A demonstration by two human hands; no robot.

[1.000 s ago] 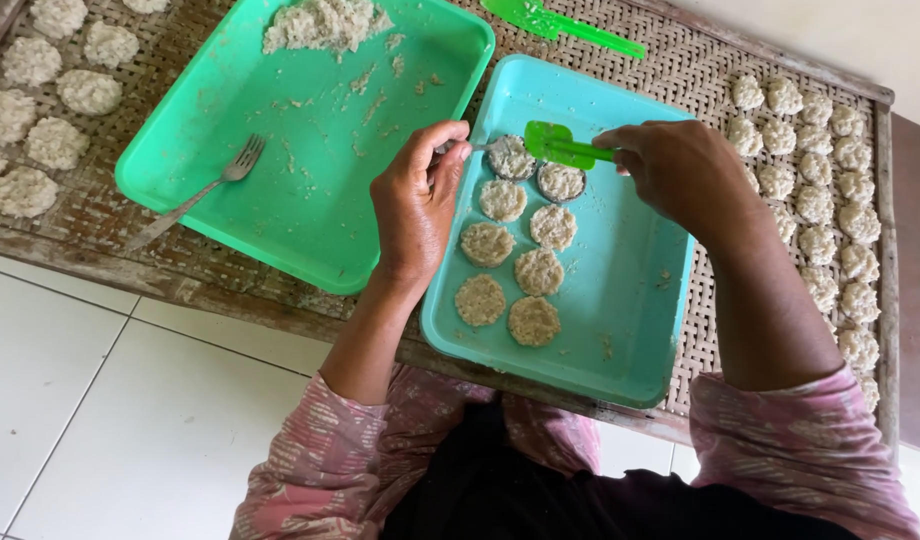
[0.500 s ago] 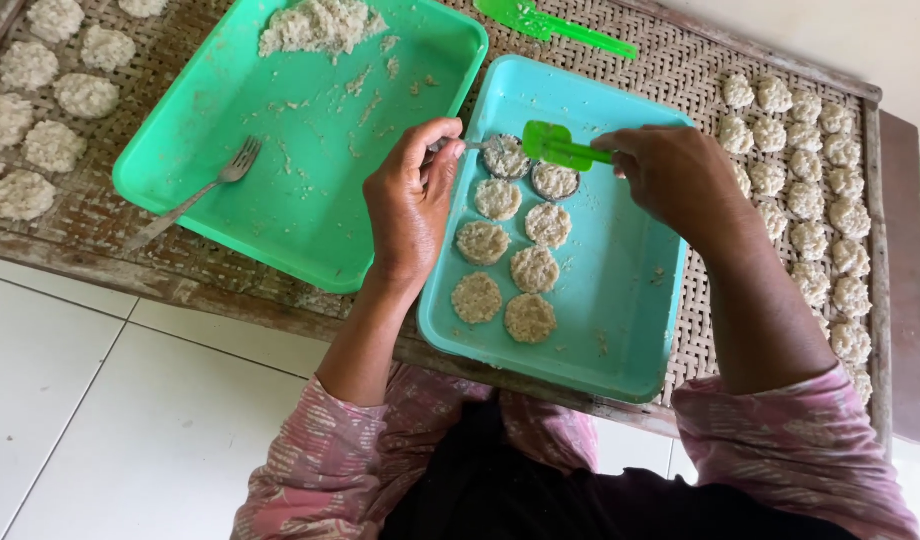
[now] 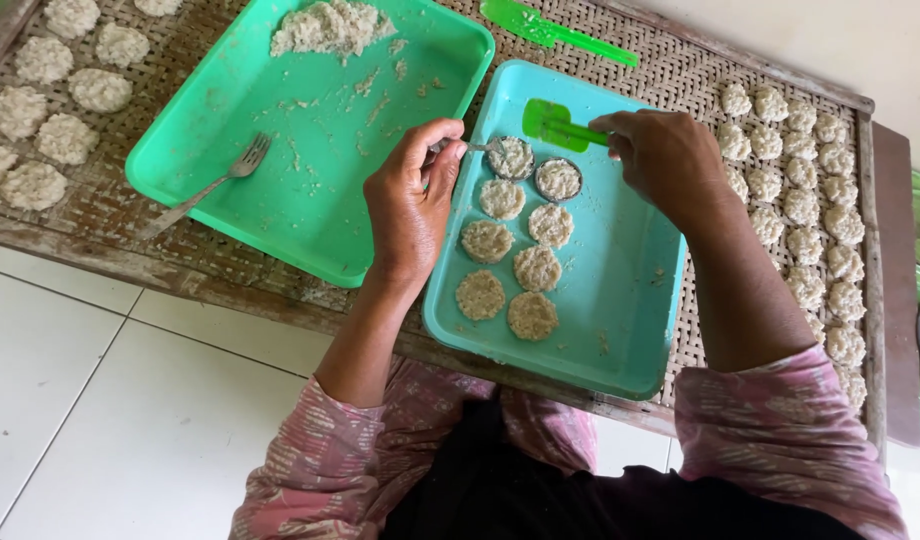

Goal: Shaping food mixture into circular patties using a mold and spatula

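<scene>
A teal tray (image 3: 620, 300) rests on a woven bamboo rack (image 3: 700, 70) and carries several round flattened patties (image 3: 536, 268). Two of them, at the far end, sit inside small round ring moulds (image 3: 558, 179). My left hand (image 3: 412, 205) pinches the thin metal handle (image 3: 477, 147) of the far-left mould (image 3: 511, 157). My right hand (image 3: 665, 160) grips a green plastic spatula (image 3: 552, 126), its blade lying just beyond the moulds.
A green tray (image 3: 230, 170) to the left holds a heap of pale mash (image 3: 325, 26) and a metal fork (image 3: 212, 184). Another green spatula (image 3: 560, 32) lies at the back. Finished patties line the rack at the left (image 3: 50, 120) and right (image 3: 815, 200).
My left hand has shifted from over the patties to the far-left mould's handle. My right hand has held the spatula in about the same place.
</scene>
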